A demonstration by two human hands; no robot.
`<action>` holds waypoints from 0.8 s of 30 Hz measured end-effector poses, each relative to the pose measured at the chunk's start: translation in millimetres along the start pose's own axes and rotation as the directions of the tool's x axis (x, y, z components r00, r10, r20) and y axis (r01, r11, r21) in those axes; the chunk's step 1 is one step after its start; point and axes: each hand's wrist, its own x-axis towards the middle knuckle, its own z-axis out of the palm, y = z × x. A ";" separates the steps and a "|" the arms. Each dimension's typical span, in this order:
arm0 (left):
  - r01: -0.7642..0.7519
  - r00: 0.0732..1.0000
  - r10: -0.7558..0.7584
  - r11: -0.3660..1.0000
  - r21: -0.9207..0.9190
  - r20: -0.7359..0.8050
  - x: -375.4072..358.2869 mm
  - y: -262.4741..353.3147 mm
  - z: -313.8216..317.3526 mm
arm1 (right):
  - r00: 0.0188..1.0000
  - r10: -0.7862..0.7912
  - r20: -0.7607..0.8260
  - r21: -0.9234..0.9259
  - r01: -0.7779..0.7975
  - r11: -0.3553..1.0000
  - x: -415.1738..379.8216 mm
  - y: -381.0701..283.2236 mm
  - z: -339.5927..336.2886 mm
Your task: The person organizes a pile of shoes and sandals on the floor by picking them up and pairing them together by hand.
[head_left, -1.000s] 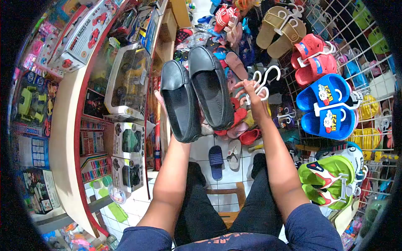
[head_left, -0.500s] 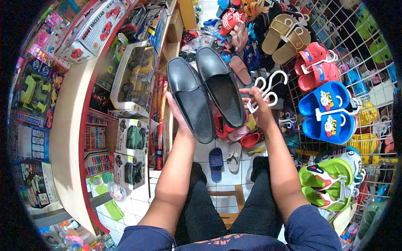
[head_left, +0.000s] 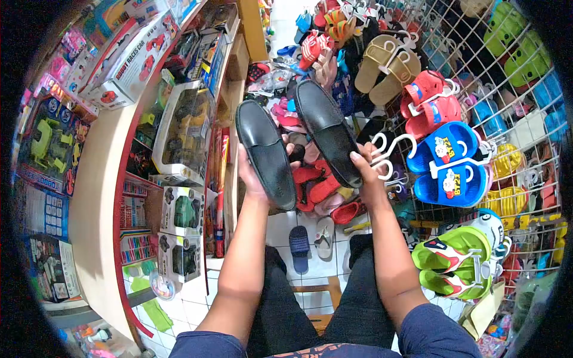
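Observation:
Two black slip-on loafers are held up side by side, soles down and toes pointing away. My left hand (head_left: 250, 173) grips the left loafer (head_left: 261, 128), its fingertips showing past the inner edge. Around the heel end of the right loafer (head_left: 321, 113) my right hand (head_left: 371, 182) is closed, with the thumb on the shoe's rim. A white plastic shoe hanger (head_left: 391, 156) sticks out to the right from the same hand, off the shoes.
A heap of footwear (head_left: 310, 179) covers the floor ahead. Blue slippers (head_left: 444, 164), red clogs (head_left: 431, 104) and green sandals (head_left: 453, 256) hang on the wire rack (head_left: 546, 197) at right. Boxed toys (head_left: 182, 128) fill the shelf (head_left: 98, 203) at left. A navy slipper (head_left: 299, 247) lies between my legs.
The loafers have moved apart, one in each hand. My right hand, earlier beside the right loafer with the hanger, now grips that shoe too. The view has shifted slightly.

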 end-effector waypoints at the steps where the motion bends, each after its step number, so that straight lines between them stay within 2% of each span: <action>1: 0.004 0.999 -0.002 0.999 -0.042 0.050 2.4 0.5 0.2 | 0.992 0.126 -0.024 0.248 -0.117 0.962 -2.9 -6.0 2.7; 2: 0.004 0.999 -0.002 0.999 -0.040 0.051 1.5 -0.2 -0.4 | 0.980 0.198 0.018 0.344 -0.191 0.919 -4.1 -9.9 0.2; 4: 0.027 0.993 -0.036 0.997 -0.078 -0.113 -2.7 -3.4 13.2 | 0.973 0.221 0.060 0.364 -0.227 0.903 -5.0 -2.2 -6.7; 5: 0.056 0.995 -0.074 0.970 -0.235 -0.067 -3.5 -7.9 15.1 | 0.966 0.240 0.101 0.377 -0.260 0.889 -5.0 3.9 -10.5; 8: 0.095 0.994 -0.107 0.952 -0.291 -0.025 -10.8 -18.0 21.1 | 0.971 0.228 0.072 0.356 -0.238 0.903 -3.6 10.3 -14.9; 10: 0.077 0.993 -0.093 0.977 -0.199 -0.073 -11.5 -20.6 19.8 | 0.967 0.244 0.074 0.378 -0.254 0.891 -6.5 -0.3 -9.2; 13: 0.058 0.991 -0.076 0.985 -0.162 -0.107 -10.6 -21.0 21.3 | 0.965 0.260 0.012 0.403 -0.243 0.882 -3.0 13.0 -8.5; 15: 0.060 0.990 -0.078 0.986 -0.153 -0.115 -9.8 -20.6 21.8 | 0.970 0.242 0.039 0.424 -0.235 0.875 -0.7 14.8 -8.2; 17: 0.049 0.986 -0.071 0.989 -0.142 -0.152 -11.1 -21.6 25.0 | 0.942 0.335 0.022 0.477 -0.304 0.825 -4.5 -7.6 2.8; 21: 0.052 0.983 -0.066 0.995 -0.086 -0.170 -11.1 -22.4 23.2 | 0.945 0.321 0.066 0.482 -0.312 0.819 -5.5 -3.5 0.7; 24: 0.059 0.985 -0.067 0.997 -0.057 -0.160 -10.7 -21.6 24.2 | 0.972 0.194 0.132 0.465 -0.234 0.854 -7.5 -4.7 2.8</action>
